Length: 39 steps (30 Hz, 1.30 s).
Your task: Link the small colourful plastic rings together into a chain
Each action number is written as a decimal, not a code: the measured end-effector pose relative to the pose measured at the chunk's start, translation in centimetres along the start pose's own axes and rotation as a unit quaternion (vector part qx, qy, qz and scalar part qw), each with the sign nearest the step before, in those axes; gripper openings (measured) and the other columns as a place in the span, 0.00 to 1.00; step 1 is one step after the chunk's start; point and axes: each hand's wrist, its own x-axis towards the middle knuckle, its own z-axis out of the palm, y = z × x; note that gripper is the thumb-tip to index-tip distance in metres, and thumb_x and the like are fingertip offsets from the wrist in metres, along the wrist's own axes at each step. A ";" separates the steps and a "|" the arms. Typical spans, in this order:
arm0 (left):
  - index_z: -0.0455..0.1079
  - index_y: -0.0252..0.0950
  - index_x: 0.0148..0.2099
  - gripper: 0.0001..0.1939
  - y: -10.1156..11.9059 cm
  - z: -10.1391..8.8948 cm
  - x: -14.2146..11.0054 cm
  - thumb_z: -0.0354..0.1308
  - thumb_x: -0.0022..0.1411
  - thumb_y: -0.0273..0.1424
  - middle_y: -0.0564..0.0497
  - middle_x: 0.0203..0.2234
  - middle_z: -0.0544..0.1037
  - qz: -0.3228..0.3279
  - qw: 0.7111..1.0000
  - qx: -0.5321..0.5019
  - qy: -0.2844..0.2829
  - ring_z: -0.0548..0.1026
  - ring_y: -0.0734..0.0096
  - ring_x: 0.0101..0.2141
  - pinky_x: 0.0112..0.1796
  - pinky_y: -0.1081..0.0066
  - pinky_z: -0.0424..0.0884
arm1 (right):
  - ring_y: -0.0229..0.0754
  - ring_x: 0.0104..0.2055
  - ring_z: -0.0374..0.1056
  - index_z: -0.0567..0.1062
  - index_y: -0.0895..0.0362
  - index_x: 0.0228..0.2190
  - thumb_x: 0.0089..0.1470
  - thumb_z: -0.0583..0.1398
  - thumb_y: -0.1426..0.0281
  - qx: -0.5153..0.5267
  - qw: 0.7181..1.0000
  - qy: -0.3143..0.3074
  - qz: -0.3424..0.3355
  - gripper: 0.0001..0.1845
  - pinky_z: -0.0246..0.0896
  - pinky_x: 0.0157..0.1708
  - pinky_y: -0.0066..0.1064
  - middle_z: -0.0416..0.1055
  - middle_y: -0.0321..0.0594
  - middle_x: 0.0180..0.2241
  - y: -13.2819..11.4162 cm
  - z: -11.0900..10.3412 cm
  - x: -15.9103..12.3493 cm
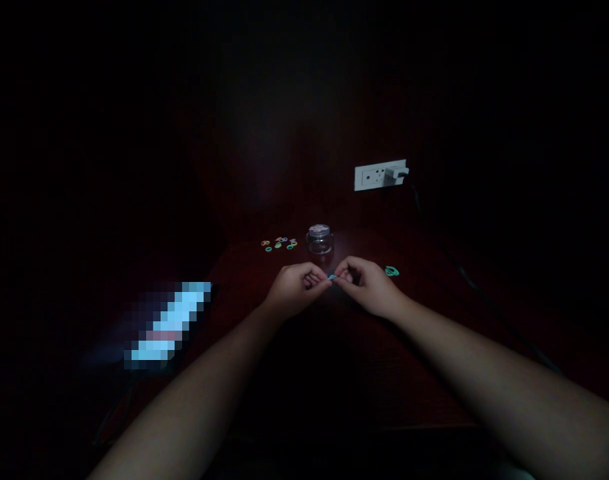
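Note:
My left hand (297, 288) and my right hand (368, 285) meet over the dark red table, fingertips almost touching. Between them is a small blue hair tie (332, 277), pinched at one end by each hand. Its exact shape is partly covered by the fingers. Just beyond the hands stands a small clear jar (319, 245) with a patterned lid on top. Left of the jar lie several small coloured hair ties (278, 245), loosely scattered. Close to my right hand, on its right side, are green hair ties (393, 271) bunched together.
A lit phone (171, 327), its screen blurred out, is at the left with a cable below it. On the back wall a white socket panel (371, 177) holds a plugged-in charger (397, 173). A dark cable runs down the right side. The surroundings are very dark.

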 end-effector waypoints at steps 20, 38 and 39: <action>0.70 0.34 0.43 0.15 0.1 0.0 0.0 0.57 0.53 0.33 0.49 0.29 0.75 0.028 0.999 0.012 -0.008 0.70 0.78 0.26 0.27 0.77 0.67 | 0.33 0.23 0.55 0.67 0.59 0.27 0.48 0.56 0.71 -0.004 1.000 -0.018 -0.018 0.03 0.51 0.23 0.25 0.61 0.34 0.21 0.2 -0.1 0.0; 0.72 0.33 0.41 0.12 0.5 -0.3 -0.1 0.54 0.56 0.32 0.49 0.27 0.73 0.049 0.998 0.029 -0.024 0.68 0.78 0.25 0.27 0.77 0.66 | 0.34 0.25 0.56 0.67 0.59 0.27 0.48 0.55 0.72 -0.010 0.999 -0.012 -0.032 0.03 0.53 0.25 0.26 0.62 0.35 0.22 -0.1 -0.2 0.0; 0.72 0.33 0.41 0.12 0.5 -0.4 -0.1 0.53 0.56 0.32 0.49 0.27 0.73 0.048 0.998 0.031 -0.027 0.67 0.78 0.25 0.27 0.77 0.66 | 0.34 0.25 0.56 0.67 0.59 0.27 0.48 0.55 0.72 -0.008 0.999 -0.013 -0.032 0.03 0.53 0.25 0.26 0.62 0.34 0.22 -0.1 -0.2 0.0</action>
